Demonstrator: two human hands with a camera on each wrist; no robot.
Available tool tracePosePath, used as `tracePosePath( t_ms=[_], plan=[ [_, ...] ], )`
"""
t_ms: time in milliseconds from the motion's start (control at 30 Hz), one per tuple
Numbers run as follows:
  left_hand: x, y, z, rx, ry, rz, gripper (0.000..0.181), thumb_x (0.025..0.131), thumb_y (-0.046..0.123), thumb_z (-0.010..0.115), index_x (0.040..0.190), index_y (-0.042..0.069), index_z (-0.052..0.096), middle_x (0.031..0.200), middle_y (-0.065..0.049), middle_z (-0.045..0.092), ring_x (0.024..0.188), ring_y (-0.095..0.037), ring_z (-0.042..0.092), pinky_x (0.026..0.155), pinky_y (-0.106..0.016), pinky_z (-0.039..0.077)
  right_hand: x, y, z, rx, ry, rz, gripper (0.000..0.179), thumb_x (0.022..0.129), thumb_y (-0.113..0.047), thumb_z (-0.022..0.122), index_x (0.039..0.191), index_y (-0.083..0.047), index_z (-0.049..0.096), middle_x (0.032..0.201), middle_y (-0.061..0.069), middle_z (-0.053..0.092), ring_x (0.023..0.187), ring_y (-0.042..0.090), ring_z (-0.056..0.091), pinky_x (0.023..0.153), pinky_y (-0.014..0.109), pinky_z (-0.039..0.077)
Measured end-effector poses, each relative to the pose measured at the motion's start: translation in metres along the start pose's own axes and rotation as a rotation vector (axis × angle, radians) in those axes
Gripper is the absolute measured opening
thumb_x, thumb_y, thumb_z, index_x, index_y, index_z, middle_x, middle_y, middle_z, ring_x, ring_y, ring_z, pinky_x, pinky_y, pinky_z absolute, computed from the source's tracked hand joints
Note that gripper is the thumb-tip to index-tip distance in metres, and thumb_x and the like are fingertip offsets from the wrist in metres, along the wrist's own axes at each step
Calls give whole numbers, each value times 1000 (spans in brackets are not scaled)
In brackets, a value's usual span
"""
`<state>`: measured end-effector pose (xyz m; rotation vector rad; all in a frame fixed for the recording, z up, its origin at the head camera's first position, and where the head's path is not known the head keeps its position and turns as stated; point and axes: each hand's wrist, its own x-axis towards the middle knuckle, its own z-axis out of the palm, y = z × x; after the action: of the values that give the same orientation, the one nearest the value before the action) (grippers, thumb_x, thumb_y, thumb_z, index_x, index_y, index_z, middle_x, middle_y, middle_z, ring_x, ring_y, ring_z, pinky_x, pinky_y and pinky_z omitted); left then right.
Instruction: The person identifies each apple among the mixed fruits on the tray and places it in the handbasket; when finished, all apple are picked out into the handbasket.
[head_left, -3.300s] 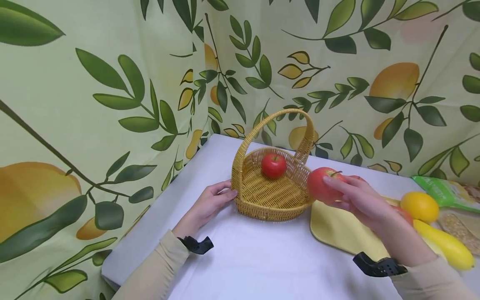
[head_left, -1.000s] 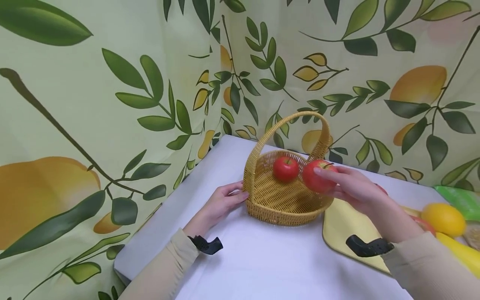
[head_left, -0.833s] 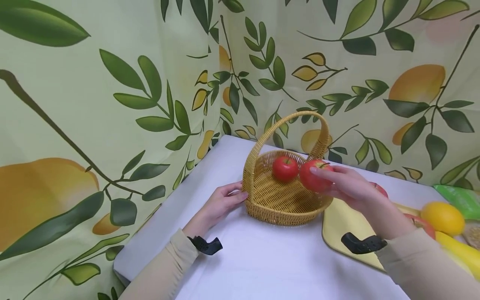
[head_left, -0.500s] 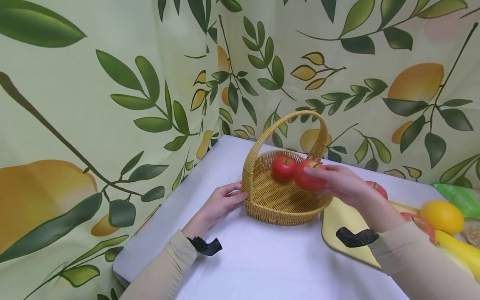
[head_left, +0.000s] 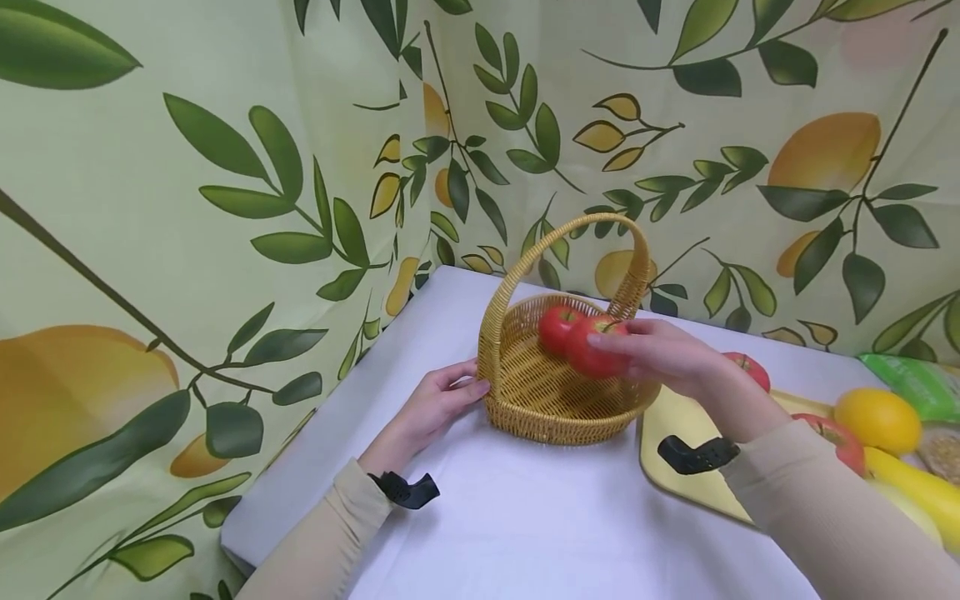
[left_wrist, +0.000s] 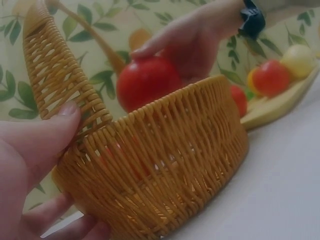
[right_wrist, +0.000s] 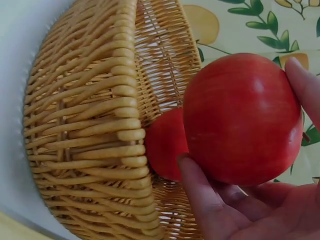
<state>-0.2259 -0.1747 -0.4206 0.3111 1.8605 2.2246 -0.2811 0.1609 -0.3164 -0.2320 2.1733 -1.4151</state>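
A wicker basket (head_left: 555, 429) with a tall arched handle stands on the white table. My left hand (head_left: 431, 410) grips its left side, the thumb lying on the foot of the handle and the fingers low against the weave, as the left wrist view shows. Over the basket's inside, my right hand (head_left: 667, 354) holds a red apple (head_left: 592, 348) between thumb and fingers. In the right wrist view this held apple (right_wrist: 242, 120) is above the rim. Another red apple (head_left: 557, 327) sits in the basket toward the back, partly covered by the held one in the head view.
Right of the basket lies a yellow tray (head_left: 686, 437). About it are a red apple (head_left: 750, 371), another red apple (head_left: 832, 442), an orange (head_left: 877, 419) and a long yellow fruit or vegetable (head_left: 918, 496). A green packet (head_left: 911, 385) lies at the far right. Patterned cloth walls stand behind.
My right hand has carried the apple leftward, from beside the basket's right rim to over its inside, close to the other apple. The left hand has stayed on the basket.
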Motion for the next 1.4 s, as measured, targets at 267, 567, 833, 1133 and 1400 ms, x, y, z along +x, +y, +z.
tracePosePath(
  t_ms=[267, 567, 833, 1133, 1400],
  plan=[
    [2, -1, -1, -26, -1, -15, 10, 95, 9, 73, 105, 10, 72, 155, -13, 45, 131, -26, 55, 108, -39, 47, 10, -11, -3, -34, -58, -36, 80, 97, -43, 70, 151, 3, 33, 140, 21, 53, 123, 33, 58, 105, 44, 49],
    [-1, 0, 0, -30, -15, 10, 11, 96, 9, 72, 106, 10, 73, 149, -16, 50, 126, -25, 58, 109, -42, 46, 14, -15, 3, 18, -86, -15, 80, 96, -40, 73, 152, 1, 33, 141, 22, 50, 125, 37, 55, 98, 42, 55],
    [0, -1, -1, -31, -9, -1, 9, 96, 7, 72, 104, 12, 72, 152, -15, 47, 130, -26, 56, 109, -41, 46, 16, -16, 0, -168, -28, -19, 100, 88, -56, 75, 159, -5, 25, 145, 19, 47, 133, 38, 43, 104, 50, 48],
    [1, 0, -1, -25, -9, -1, 9, 96, 8, 73, 104, 12, 73, 153, -15, 47, 134, -27, 52, 110, -42, 45, 24, -19, -1, -91, -72, -20, 94, 91, -48, 76, 156, -3, 27, 143, 20, 50, 125, 35, 55, 102, 43, 52],
    [1, -2, 2, -32, 2, 1, 10, 96, 7, 72, 105, 10, 72, 156, -14, 43, 141, -28, 44, 110, -40, 45, 29, -22, 1, -82, -24, -41, 86, 90, -47, 78, 151, -6, 35, 140, 19, 50, 124, 34, 53, 98, 42, 54]
  ],
)
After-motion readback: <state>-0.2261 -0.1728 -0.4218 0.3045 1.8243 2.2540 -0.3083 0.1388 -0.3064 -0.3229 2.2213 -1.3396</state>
